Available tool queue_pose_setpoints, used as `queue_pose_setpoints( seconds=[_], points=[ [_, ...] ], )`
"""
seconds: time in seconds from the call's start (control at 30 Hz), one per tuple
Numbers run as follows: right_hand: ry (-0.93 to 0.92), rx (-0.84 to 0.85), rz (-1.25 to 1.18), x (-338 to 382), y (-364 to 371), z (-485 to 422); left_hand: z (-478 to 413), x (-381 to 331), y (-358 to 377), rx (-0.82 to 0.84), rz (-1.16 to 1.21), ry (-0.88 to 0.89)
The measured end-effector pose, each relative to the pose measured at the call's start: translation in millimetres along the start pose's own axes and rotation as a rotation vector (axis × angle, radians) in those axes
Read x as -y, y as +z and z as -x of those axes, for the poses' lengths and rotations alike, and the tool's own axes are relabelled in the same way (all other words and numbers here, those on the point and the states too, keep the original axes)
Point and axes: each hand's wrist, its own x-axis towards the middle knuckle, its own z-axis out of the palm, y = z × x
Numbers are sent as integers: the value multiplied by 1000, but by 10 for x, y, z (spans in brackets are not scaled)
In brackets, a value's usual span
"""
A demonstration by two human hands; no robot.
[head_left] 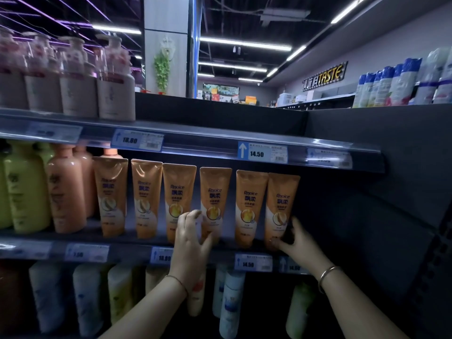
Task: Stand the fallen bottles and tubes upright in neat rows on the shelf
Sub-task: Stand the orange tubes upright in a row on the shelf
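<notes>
- The right hand (297,241) is wrapped round the foot of the last orange tube (281,209), thumb on its front and fingers behind, so it has a real hold; that tube leans a little towards the left hand.
- The left hand (193,243) is spread open with curled fingers, its fingertips against the lower part of the fourth tube (214,204). It looks like a steadying touch, not a grip.
- By my reading the step in hand is final straightening: six orange tubes already stand on their caps along the middle shelf (137,241), none lying down there that I can see.
- Between the two hands stands the fifth tube (249,206), close to the leaning one at the top; the gaps in the row are uneven.
- The next move probably calls for the right hand to tip its tube upright and nudge it level with its neighbours, gently, since these tall tubes on narrow caps may topple.
- Beyond the right hand the shelf is bare and dark as far as the side panel (367,216), so there is room to spread out.
- Just under both hands is the shelf's front lip with price tags (253,263); above the tubes, the upper shelf edge (195,143) leaves little headroom for lifting.
</notes>
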Motion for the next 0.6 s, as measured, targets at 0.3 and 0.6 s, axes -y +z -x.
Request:
queue_pose_setpoints(
  seconds=[0.3,0.6],
  points=[
    [-42,-90,9,46,105,73,-175,29,81,181,43,-169],
    [-6,-62,28,38,29,84,-238,64,15,228,60,-123]
  ],
)
